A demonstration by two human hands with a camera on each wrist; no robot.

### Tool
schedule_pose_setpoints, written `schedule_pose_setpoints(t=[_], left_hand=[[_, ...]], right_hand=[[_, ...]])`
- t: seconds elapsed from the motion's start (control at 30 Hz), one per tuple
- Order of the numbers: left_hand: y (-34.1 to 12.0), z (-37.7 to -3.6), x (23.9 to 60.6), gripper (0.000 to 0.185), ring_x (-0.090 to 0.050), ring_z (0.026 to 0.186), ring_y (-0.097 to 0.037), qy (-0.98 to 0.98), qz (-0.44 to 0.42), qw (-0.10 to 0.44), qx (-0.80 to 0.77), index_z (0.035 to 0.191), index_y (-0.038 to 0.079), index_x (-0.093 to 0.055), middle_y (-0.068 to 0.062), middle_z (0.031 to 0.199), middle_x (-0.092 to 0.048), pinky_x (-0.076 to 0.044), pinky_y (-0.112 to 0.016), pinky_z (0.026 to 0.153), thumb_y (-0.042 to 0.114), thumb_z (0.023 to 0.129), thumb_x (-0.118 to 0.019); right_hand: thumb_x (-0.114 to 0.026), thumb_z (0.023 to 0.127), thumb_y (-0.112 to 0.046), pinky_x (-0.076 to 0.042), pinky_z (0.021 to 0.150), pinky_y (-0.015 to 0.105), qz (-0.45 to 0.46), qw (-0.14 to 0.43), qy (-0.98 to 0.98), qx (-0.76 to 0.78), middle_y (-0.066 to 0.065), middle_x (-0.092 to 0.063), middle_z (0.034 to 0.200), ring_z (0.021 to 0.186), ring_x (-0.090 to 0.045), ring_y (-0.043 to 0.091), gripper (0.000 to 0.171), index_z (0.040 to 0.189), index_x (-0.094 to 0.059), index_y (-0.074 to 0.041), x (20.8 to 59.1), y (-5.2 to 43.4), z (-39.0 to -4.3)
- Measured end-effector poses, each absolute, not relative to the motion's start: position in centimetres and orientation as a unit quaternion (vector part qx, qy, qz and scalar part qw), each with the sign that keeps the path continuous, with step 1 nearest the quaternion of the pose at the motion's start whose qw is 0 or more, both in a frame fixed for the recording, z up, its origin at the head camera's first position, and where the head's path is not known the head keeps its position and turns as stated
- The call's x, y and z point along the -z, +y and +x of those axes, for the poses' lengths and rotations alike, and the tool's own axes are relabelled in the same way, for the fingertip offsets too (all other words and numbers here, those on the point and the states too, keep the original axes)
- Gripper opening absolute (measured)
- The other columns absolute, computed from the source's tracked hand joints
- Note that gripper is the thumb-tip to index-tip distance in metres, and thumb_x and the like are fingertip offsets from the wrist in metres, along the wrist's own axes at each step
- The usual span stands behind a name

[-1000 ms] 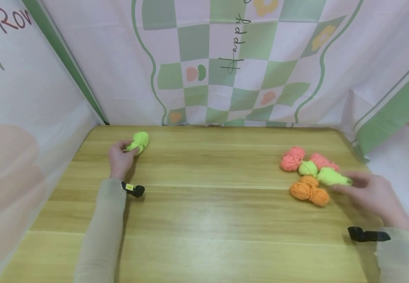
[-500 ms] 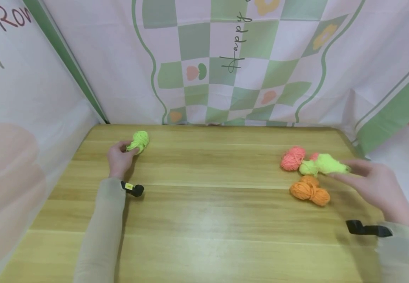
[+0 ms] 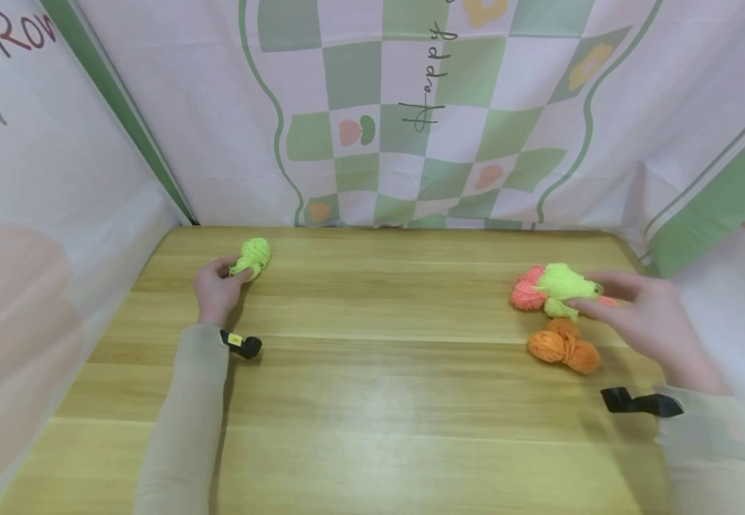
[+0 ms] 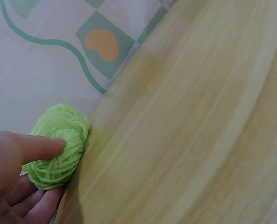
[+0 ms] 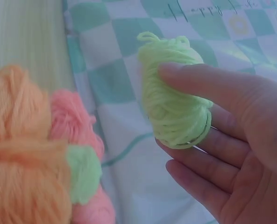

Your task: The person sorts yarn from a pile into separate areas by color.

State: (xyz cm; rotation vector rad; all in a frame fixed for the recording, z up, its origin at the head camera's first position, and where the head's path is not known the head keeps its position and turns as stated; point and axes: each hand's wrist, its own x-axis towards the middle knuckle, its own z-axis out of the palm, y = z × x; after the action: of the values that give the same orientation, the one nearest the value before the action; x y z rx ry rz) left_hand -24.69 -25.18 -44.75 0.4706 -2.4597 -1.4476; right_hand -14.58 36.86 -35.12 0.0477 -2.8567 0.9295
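Pinching a lime-green yarn ball at 3 o'clock, the right hand half hides a pink yarn skein; the left hand pinches a second green yarn ball at 10 o'clock.

"Happy" is printed in script, running vertically, on the checkered backdrop cloth; it is also seen partly in the right wrist view. "Ro", cut off by the frame edge, is read on the left side cloth. No other text is legible.
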Motion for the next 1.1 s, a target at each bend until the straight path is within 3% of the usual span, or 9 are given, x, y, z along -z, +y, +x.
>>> schedule_pose_setpoints(t=[0.2,0.3,0.5,0.73,0.83,1.0,1.1], left_hand=[[-25.3,-24.7,45.0,0.041,-0.053,0.127,-0.032,-0.841,0.162,0.121,0.502,0.130,0.004,-0.068,-0.017,0.136,-0.062,-0.041,-0.044,0.108,0.016,0.091,-0.078],[-25.4,-24.7,45.2,0.041,-0.054,0.128,-0.032,-0.842,0.163,0.120,0.500,0.130,0.004,-0.068,-0.017,0.135,-0.062,-0.041,-0.043,0.109,0.016,0.092,-0.077],[-25.4,-24.7,45.3,0.041,-0.054,0.127,-0.032,-0.843,0.166,0.121,0.497,0.130,0.004,-0.068,-0.018,0.134,-0.063,-0.041,-0.043,0.109,0.016,0.091,-0.077],[-25.3,-24.5,45.2,0.040,-0.055,0.127,-0.032,-0.843,0.165,0.123,0.496,0.129,0.004,-0.068,-0.018,0.134,-0.063,-0.042,-0.043,0.109,0.015,0.091,-0.078],[-25.2,-24.6,45.2,0.040,-0.055,0.127,-0.032,-0.843,0.163,0.124,0.498,0.128,0.003,-0.068,-0.018,0.133,-0.063,-0.042,-0.043,0.108,0.016,0.091,-0.078],[-25.2,-24.6,45.1,0.041,-0.055,0.127,-0.032,-0.842,0.162,0.126,0.498,0.129,0.003,-0.068,-0.019,0.133,-0.063,-0.042,-0.043,0.109,0.015,0.091,-0.078],[-25.3,-24.6,45.1,0.041,-0.054,0.127,-0.032,-0.842,0.162,0.127,0.499,0.129,0.003,-0.068,-0.019,0.133,-0.063,-0.042,-0.042,0.108,0.015,0.091,-0.078]], right_hand=[[-0.080,0.088,-0.043,-0.042,0.078,0.020,0.029,0.063,-0.945,-0.320,0.016,-0.067,0.128,0.114,-0.056,0.030,0.054,0.128,-0.069,-0.008,35.4,35.1,-15.2],[-0.081,0.087,-0.042,-0.042,0.078,0.013,0.042,0.068,-0.940,-0.331,0.013,-0.068,0.126,0.113,-0.057,0.024,0.051,0.127,-0.071,-0.011,35.7,34.1,-15.4],[-0.085,0.083,-0.043,-0.046,0.072,0.009,0.062,0.054,-0.930,-0.359,0.007,-0.069,0.128,0.113,-0.061,0.032,0.050,0.126,-0.073,-0.020,36.1,31.9,-15.8],[-0.088,0.082,-0.032,-0.050,0.068,0.012,0.139,0.080,-0.930,-0.331,0.008,-0.074,0.109,0.092,-0.069,0.030,0.044,0.118,-0.075,-0.009,37.1,29.5,-16.5],[-0.088,0.082,-0.027,-0.055,0.073,0.019,0.157,0.072,-0.921,-0.349,0.009,-0.073,0.109,0.092,-0.068,0.029,0.041,0.115,-0.075,-0.006,37.7,28.4,-16.8],[-0.090,0.081,-0.021,-0.058,0.082,0.043,0.184,0.062,-0.911,-0.364,0.009,-0.073,0.109,0.096,-0.067,0.025,0.038,0.111,-0.076,-0.004,39.0,26.4,-17.5],[-0.090,0.080,-0.021,-0.057,0.084,0.045,0.198,0.045,-0.908,-0.367,0.008,-0.072,0.110,0.098,-0.066,0.025,0.038,0.111,-0.075,-0.005,39.8,25.1,-17.7]])
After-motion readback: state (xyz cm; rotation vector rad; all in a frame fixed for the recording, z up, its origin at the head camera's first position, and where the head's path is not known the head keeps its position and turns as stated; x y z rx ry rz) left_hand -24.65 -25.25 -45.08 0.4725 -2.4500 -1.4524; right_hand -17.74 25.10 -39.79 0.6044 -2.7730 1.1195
